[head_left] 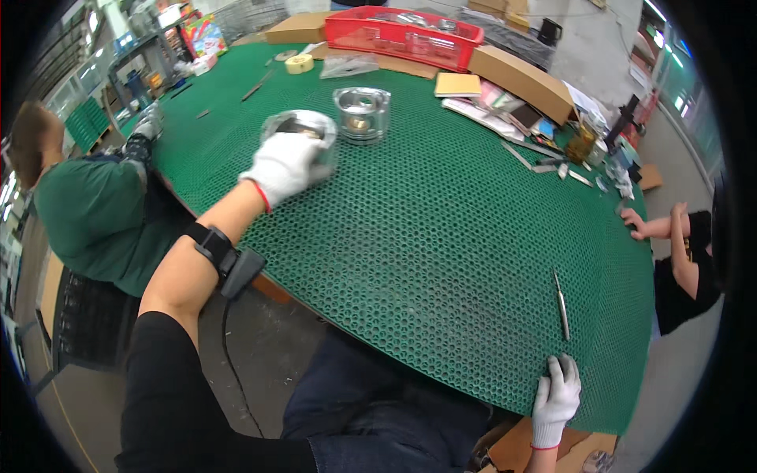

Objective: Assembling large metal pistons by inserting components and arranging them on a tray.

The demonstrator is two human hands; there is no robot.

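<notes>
Green mat point(441, 229) — left hand point(285, 164) grips bagged piston point(303, 130).

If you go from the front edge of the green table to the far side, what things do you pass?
White-gloved right hand on the mat's edge → thin metal tool → left hand on a bagged metal piston → bare metal piston → red crate.

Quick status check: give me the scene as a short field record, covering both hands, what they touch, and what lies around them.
Left hand: gloved left hand grips a bagged metal part
Right hand: gloved right hand rests on the near edge of the green mat
Next to bagged part: bare metal piston, upright, apart from it
Near right hand: thin metal tool lying on the mat
Far side: red crate, tape roll, cardboard boxes
Others: one person at left, another's hand at right edge
</notes>
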